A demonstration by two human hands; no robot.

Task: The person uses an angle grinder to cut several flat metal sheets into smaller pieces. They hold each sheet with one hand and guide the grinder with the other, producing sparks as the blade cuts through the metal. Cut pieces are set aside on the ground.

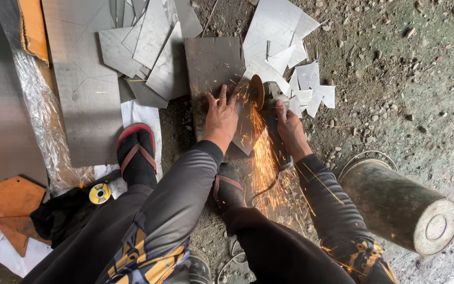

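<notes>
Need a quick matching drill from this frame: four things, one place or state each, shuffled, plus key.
Things:
1. left hand
2. right hand
3. spare cutting disc
4. metal cylinder

Places or states:
A. lying on its side on the ground at right
B. pressed flat on the dark metal sheet
C. gripping the angle grinder, which throws sparks
D. lying by the sandalled foot at left

Pairs: 1-B, 2-C, 3-D, 4-A

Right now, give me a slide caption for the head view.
Right hand runs a sparking grinder along a metal sheet pinned by the left hand.
</notes>
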